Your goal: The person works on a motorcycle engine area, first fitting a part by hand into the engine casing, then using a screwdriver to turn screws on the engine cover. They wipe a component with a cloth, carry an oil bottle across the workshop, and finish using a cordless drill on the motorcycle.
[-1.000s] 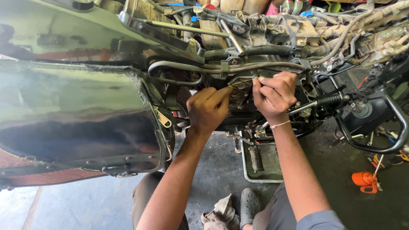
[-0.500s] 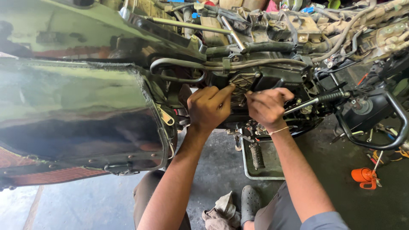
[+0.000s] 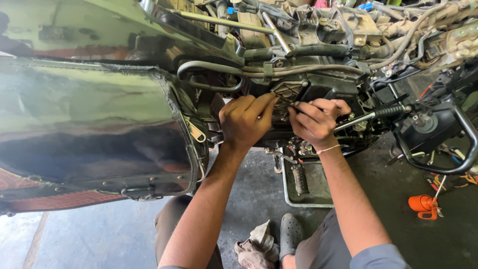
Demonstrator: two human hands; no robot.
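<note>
A shiny side panel point(image 3: 94, 129) fills the left. The left hand point(image 3: 245, 121) presses curled fingers on the engine cover point(image 3: 289, 92) at centre; the right hand point(image 3: 314, 121) pinches something small and unclear beside it. An orange oil can point(image 3: 422, 204) stands on the floor.

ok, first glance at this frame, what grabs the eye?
The two hands at centre: the left hand and right hand press side by side on the dark engine cover of a motorcycle. The glossy green side panel fills the left half of the view. Lower right, a small orange oil can stands out on the grey floor.
</note>
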